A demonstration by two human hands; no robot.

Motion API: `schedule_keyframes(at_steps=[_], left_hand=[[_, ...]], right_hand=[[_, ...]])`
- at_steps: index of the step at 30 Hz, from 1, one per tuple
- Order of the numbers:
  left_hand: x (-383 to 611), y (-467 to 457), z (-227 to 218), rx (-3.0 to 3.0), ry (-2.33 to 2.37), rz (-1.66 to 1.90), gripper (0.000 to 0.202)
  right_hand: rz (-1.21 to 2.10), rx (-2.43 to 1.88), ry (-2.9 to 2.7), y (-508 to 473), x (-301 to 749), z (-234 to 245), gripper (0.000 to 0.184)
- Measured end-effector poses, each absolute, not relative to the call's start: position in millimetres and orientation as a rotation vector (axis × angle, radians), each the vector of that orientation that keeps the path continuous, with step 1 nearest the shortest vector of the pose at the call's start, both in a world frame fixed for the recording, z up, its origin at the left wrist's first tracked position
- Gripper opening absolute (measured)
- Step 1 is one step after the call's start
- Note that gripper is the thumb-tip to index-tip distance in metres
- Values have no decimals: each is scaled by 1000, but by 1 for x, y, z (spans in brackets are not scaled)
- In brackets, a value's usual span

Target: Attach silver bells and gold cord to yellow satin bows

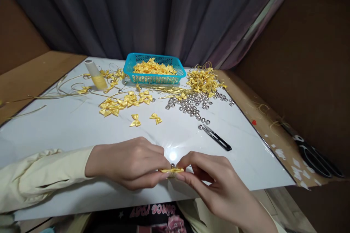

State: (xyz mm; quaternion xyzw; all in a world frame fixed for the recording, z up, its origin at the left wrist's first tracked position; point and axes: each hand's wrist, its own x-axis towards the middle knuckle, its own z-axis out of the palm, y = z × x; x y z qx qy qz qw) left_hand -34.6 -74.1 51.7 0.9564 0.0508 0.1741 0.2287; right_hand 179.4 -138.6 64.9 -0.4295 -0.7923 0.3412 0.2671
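Between my two hands, near the front edge of the white tabletop (pixel 87 127), a small yellow ribbon bow (pixel 172 170) is stretched flat. My left hand (pixel 131 164) pinches its left end between thumb and fingers. The thumb and forefinger of my right hand (pixel 210 174) are closed on its right end. A silver bead (pixel 172 165) sits at the middle of the bow's upper edge; how it is fixed there is too small to tell. Farther back lie two loose yellow bows, one left (pixel 135 120) and one right (pixel 155 118).
Black thread snips (pixel 217 138) lie right of centre, below scattered silver beads (pixel 191 105). Behind stand a teal basket (pixel 155 79) of yellow bows, a pile of corded bows (pixel 203 80) and a bottle (pixel 96 75). Black scissors (pixel 314 156) rest on the brown right-hand surface.
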Motion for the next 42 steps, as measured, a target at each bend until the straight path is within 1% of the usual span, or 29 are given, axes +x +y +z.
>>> schedule_keyframes(at_steps=[7,10,13,14,16,17,19,21,23,25,26,28,30,31,34,35,36,39,40,42], left_hand=[[-33,-71,54,2438,223,416,17],[-33,-71,54,2409,250,426,18],[-33,-70,52,2404,290,468,19],[-33,-70,51,2400,305,481,19],[-34,-69,50,2383,337,499,18],[-34,-69,49,2371,351,502,18],[-35,-68,48,2341,375,492,18],[-36,-67,47,2311,395,477,19],[-36,-66,44,2293,417,488,19],[-35,-65,42,2270,446,520,19],[-35,-64,41,2246,459,531,19],[-34,-63,39,2153,485,522,20],[-34,-62,38,2006,523,465,22],[-33,-62,38,1923,548,430,24],[-32,-63,36,1724,595,368,26],[-32,-63,35,1686,594,367,25],[-32,-63,34,1662,589,372,25],[-31,-64,32,1644,586,389,25],[-32,-64,32,1654,596,396,26],[-32,-65,31,1690,625,408,27]], right_hand=[[906,-1192,-2103,-136,177,62,11],[971,-1266,-2087,-134,179,60,9],[1050,-1368,-2100,-134,183,55,23],[1066,-1398,-2115,-133,184,53,23],[1083,-1435,-2160,-134,185,49,13],[1094,-1439,-2185,-134,185,49,16],[1124,-1423,-2222,-134,185,49,29],[1176,-1394,-2217,-135,187,53,33],[1257,-1370,-2161,-136,191,59,30],[1289,-1349,-2059,-138,200,67,20],[1243,-1350,-2001,-140,206,71,19],[990,-1400,-1892,-142,214,76,29],[727,-1465,-1866,-142,216,76,33],[667,-1473,-1895,-141,213,73,34],[773,-1445,-2030,-135,194,57,37],[807,-1470,-2036,-133,187,51,36],[813,-1496,-2025,-131,179,46,31],[834,-1510,-2006,-125,166,35,6],[877,-1500,-2000,-123,166,35,10],[976,-1467,-1974,-121,169,37,24]])
